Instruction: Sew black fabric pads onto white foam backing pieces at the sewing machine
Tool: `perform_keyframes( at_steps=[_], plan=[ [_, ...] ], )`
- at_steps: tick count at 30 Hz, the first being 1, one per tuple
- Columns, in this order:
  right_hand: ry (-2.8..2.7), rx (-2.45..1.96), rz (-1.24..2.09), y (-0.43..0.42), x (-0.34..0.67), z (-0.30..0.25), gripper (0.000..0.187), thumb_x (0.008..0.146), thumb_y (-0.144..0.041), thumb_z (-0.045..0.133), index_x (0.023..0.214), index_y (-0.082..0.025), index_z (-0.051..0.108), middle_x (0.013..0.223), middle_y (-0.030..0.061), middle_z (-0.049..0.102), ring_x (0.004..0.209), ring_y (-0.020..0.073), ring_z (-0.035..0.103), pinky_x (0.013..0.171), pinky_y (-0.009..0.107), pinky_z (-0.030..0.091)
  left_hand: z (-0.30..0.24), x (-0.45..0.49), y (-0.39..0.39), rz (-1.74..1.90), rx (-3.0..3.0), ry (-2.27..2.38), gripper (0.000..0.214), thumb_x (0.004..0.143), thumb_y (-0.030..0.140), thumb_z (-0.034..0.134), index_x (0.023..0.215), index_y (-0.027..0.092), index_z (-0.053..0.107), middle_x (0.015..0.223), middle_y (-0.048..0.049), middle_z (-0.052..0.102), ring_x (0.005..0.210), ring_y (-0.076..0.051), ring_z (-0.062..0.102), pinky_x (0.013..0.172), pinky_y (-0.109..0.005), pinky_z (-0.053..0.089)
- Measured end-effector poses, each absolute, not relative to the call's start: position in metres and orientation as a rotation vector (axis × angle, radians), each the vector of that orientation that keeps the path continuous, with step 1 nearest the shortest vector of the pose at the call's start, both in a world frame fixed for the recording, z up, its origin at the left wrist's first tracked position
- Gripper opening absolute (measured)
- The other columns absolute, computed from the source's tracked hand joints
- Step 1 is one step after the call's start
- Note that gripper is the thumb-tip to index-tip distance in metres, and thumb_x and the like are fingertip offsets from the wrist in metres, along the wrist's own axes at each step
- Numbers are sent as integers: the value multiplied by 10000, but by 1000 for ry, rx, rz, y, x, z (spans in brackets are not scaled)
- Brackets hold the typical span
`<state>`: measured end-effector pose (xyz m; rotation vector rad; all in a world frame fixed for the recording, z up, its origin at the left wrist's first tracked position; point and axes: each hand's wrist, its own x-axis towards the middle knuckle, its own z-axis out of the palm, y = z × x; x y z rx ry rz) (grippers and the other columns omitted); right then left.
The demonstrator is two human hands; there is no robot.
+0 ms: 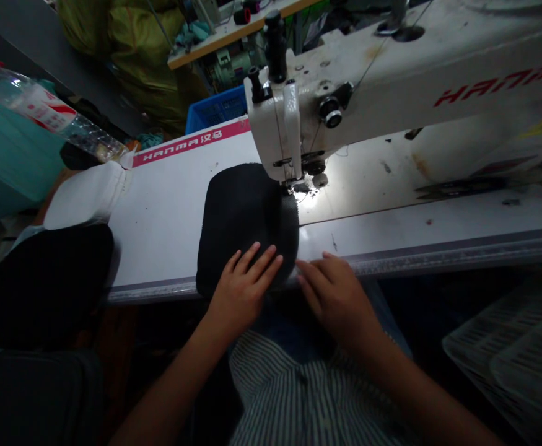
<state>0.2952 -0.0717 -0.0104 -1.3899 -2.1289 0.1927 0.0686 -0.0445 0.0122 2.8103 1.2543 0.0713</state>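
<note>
A black rounded fabric panel (240, 214) lies on the white sewing table, its right edge under the needle area of a sewing machine (293, 124). Spread flat on the panel's near part is my left hand (247, 285), fingers apart and pressing down. My right hand (336, 291) is at the panel's near right corner, by the table's front edge. Its thumb and forefinger are bent toward the panel's edge; whether they pinch it I cannot make out.
Left of the table sit more black panels (50, 279) and a white panel (85, 195). A plastic bottle (48, 111) leans behind them. Scissors (475, 186) lie under the machine arm. A blue crate (217, 110) stands behind, and pale plastic baskets (507, 347) are at lower right.
</note>
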Motion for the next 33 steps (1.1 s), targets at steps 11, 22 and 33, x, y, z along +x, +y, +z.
perform_keyframes(
  at_steps=[11,22,33],
  plan=[
    [-2251,-1500,36,-71,286,-8,316,925,-105,610,1222,-114,716,972,93,669,893,250,558,1041,465,466,21,118,57,109,2956,873,478,1051,117,403,1523,146,472,1656,-105,407,1577,-294,264,1278,-540,281],
    [-2198,-1489,53,-71,287,-12,339,933,-67,527,1222,-121,696,977,94,670,892,232,567,1048,468,471,9,92,79,95,2746,1075,513,1059,269,503,1562,212,419,1694,-191,282,1582,-399,217,1200,-702,305],
    [-2228,-1526,80,-51,296,-7,373,911,-56,527,1230,-138,703,992,93,674,918,254,556,1046,486,449,11,101,88,152,2807,1105,421,1036,213,526,1454,230,566,1576,-133,497,1487,-357,405,1183,-705,346]
  ],
)
